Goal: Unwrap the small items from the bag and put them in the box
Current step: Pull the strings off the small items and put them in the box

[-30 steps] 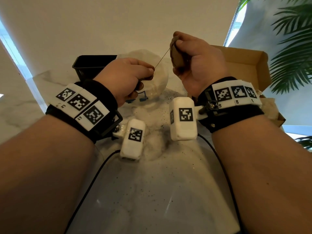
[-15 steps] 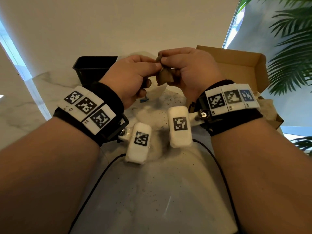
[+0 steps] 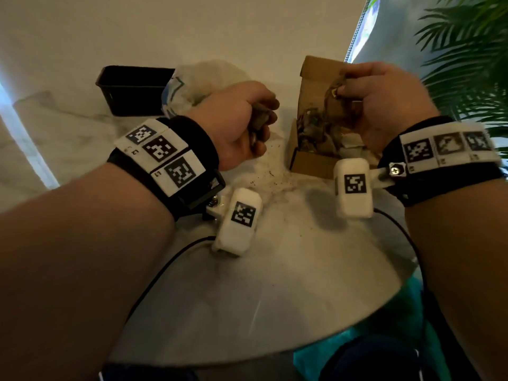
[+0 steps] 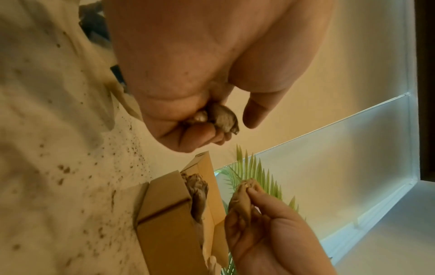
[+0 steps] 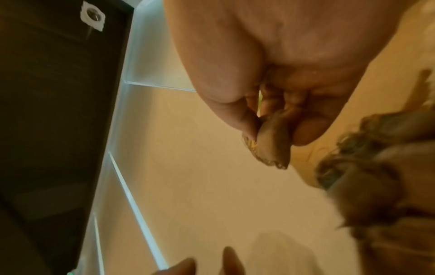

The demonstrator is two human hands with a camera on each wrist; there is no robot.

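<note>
My left hand (image 3: 259, 125) hovers over the marble table and grips a small grey-brown crumpled lump (image 4: 221, 117) in its curled fingers. My right hand (image 3: 341, 92) is over the open cardboard box (image 3: 313, 163) and pinches a flat brown pouch (image 5: 270, 145) between thumb and fingers. The left wrist view shows that pouch (image 4: 242, 201) beside the box (image 4: 169, 227). The box holds a heap of brown wrapped pieces (image 3: 321, 133). A crumpled white plastic bag (image 3: 203, 78) lies behind my left hand.
A black bin (image 3: 132, 89) stands at the back left beside the bag. Dark crumbs (image 3: 272, 174) are scattered on the table (image 3: 275, 284) between my hands. Palm leaves (image 3: 467, 64) hang at the right. Black cables run from both wrists.
My hands were together on one brown piece and have parted. The right hand went right over the box with the pouch. The left hand sank with the lump.
</note>
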